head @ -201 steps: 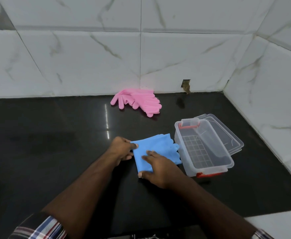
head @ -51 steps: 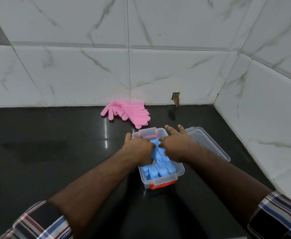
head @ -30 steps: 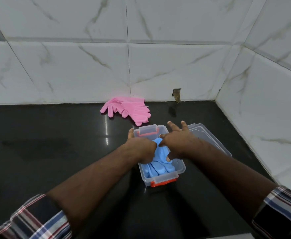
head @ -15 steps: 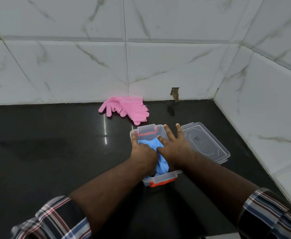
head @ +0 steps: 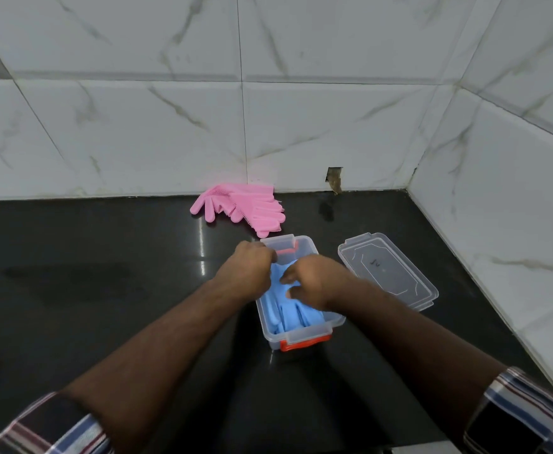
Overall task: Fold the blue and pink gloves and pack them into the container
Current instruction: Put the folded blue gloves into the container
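Fingers of both hands, left (head: pixel 249 273) and right (head: pixel 314 283), curl onto the blue gloves (head: pixel 293 314) in the container (head: pixel 304 335); springy folds may pop out on release.

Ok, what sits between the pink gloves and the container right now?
Nothing in the head view: only a short strip of bare black counter separates the pink gloves from the container's far end.

Place: my home kitchen or wash corner, by the look of it.
Walls: glossy white marble-look tiles (head: pixel 317 126) meeting in a corner.
Bench: polished black stone bench (head: pixel 88 290) I work at.
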